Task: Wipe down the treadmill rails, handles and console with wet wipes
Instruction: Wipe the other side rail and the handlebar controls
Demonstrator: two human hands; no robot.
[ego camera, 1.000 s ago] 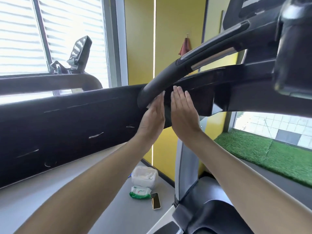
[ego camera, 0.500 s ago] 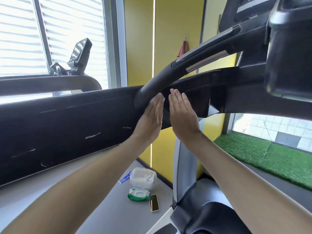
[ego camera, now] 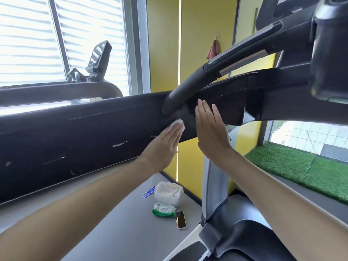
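Observation:
The black treadmill rail [ego camera: 79, 136] runs across the view from the left to the console [ego camera: 327, 53] at the upper right. A rounded black handle [ego camera: 190, 87] rises from the rail's middle. My left hand [ego camera: 163, 146] lies flat with straight fingers and presses a white wet wipe [ego camera: 178, 123] against the rail just below the handle's base. My right hand [ego camera: 211, 129] is held flat with straight fingers beside it, against the dark panel to the right of the handle. It holds nothing.
On the grey floor below lie a green wet wipe pack [ego camera: 163, 210], a clear bag of used wipes [ego camera: 169, 193], a blue wrapper [ego camera: 148, 192] and a phone [ego camera: 181, 219]. Green artificial turf [ego camera: 293, 166] borders the right. Another machine [ego camera: 98, 61] stands by the window.
My left hand has slid down and left off the handle's base onto the rail, and the white wipe now shows under its fingertips. My right hand stays nearly in place.

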